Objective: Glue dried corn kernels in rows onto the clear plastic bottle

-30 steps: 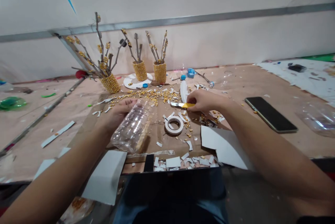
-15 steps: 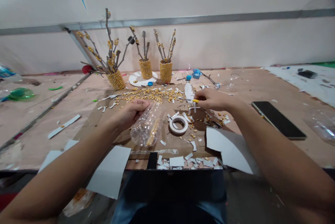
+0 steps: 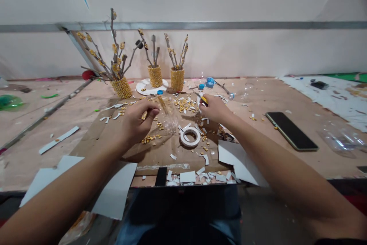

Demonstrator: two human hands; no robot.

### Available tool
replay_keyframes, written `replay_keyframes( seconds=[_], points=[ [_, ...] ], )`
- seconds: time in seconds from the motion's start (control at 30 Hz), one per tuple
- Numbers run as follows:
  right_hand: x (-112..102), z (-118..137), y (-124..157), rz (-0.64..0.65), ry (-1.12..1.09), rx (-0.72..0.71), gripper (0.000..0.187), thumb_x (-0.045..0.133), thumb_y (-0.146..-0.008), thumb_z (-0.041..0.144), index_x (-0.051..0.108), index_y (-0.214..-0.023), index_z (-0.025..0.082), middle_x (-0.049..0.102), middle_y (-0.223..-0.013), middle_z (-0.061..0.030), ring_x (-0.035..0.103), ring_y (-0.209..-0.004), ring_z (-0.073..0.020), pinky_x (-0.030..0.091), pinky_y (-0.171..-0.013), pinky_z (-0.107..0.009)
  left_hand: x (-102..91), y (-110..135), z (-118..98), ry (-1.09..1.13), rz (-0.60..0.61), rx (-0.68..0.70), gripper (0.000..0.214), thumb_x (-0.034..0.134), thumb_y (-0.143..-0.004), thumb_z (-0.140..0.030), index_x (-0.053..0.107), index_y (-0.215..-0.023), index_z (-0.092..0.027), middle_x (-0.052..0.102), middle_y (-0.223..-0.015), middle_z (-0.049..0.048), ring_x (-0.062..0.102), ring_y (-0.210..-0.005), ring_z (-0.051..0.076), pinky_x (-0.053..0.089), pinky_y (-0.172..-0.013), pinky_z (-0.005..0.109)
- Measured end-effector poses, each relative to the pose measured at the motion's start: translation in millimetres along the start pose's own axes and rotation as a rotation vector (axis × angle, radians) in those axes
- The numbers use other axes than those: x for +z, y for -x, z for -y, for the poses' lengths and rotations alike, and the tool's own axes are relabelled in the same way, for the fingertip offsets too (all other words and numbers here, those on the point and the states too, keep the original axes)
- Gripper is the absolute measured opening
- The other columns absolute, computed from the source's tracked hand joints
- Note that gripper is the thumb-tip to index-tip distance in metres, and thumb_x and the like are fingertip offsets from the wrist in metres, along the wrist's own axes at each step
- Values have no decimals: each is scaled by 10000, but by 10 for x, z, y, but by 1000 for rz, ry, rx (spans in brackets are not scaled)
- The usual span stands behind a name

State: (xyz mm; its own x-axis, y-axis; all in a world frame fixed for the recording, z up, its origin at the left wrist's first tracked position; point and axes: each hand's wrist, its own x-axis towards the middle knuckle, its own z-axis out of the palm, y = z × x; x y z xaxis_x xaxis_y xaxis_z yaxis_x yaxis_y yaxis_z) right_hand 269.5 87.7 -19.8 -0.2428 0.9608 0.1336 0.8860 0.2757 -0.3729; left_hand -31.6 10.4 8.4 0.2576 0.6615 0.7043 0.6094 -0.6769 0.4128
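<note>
My left hand (image 3: pixel 141 120) is closed, its fingers against the near side of a clear plastic bottle (image 3: pixel 169 119). The bottle is tilted, blurred, and has a yellow-brown strip on its far end; exactly where my fingers grip it is hidden. My right hand (image 3: pixel 215 109) grips a yellow-and-black craft knife (image 3: pixel 203 99), its thin tip pointing up and left. Under that hand lies a white object, mostly covered. Between and below my hands a roll of white tape (image 3: pixel 182 138) lies flat on the cardboard (image 3: pixel 114 145). Loose corn kernels (image 3: pixel 185 105) are scattered around.
Several kernel-covered pots with twigs, one a yellow pot (image 3: pixel 177 80), stand at the back. A phone (image 3: pixel 291 130) and a clear plastic piece (image 3: pixel 341 138) lie right. White card (image 3: pixel 114 191) overhangs the front edge near paper scraps (image 3: pixel 187 177). Blue caps (image 3: pixel 201 86) sit behind.
The bottle has swung up and away, so its yellow-brown strip now lies at the far end, uncovering kernels beneath. My right hand has turned, lifting the knife tip. The view has shifted slightly right.
</note>
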Motion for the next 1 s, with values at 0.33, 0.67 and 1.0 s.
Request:
replay_keyframes(
  seconds=[0.33, 0.67, 1.0],
  points=[
    [223, 147, -73, 31, 27, 41, 180, 662, -931, 284, 788, -1039, 213, 792, -1145, -140, 678, -1053, -296, 459, -805, -326, 65, -17, 60, -9, 79, 10, 103, 681, -968, -243, 778, -972, -208, 793, -847, 51, 683, -738, 190, 495, -732, 303],
    [44, 238, -272, 187, -195, 118, 150, 673, -913, 247, 778, -990, 173, 769, -838, -43, 677, -719, -178, 472, -650, -266, 107, 25, 51, 56, 87, -22, 110, 678, -996, -269, 775, -1003, -219, 798, -915, 63, 697, -799, 198, 520, -765, 318],
    [221, 677, -695, 412, -147, 161, 250, 749, -1017, 387, 734, -1080, 145, 763, -1008, -41, 729, -846, -162, 635, -776, -333, 71, 31, 72, 59, 75, 0, 90, 686, -990, -266, 763, -969, -224, 799, -877, 51, 703, -778, 198, 520, -747, 314]
  ],
)
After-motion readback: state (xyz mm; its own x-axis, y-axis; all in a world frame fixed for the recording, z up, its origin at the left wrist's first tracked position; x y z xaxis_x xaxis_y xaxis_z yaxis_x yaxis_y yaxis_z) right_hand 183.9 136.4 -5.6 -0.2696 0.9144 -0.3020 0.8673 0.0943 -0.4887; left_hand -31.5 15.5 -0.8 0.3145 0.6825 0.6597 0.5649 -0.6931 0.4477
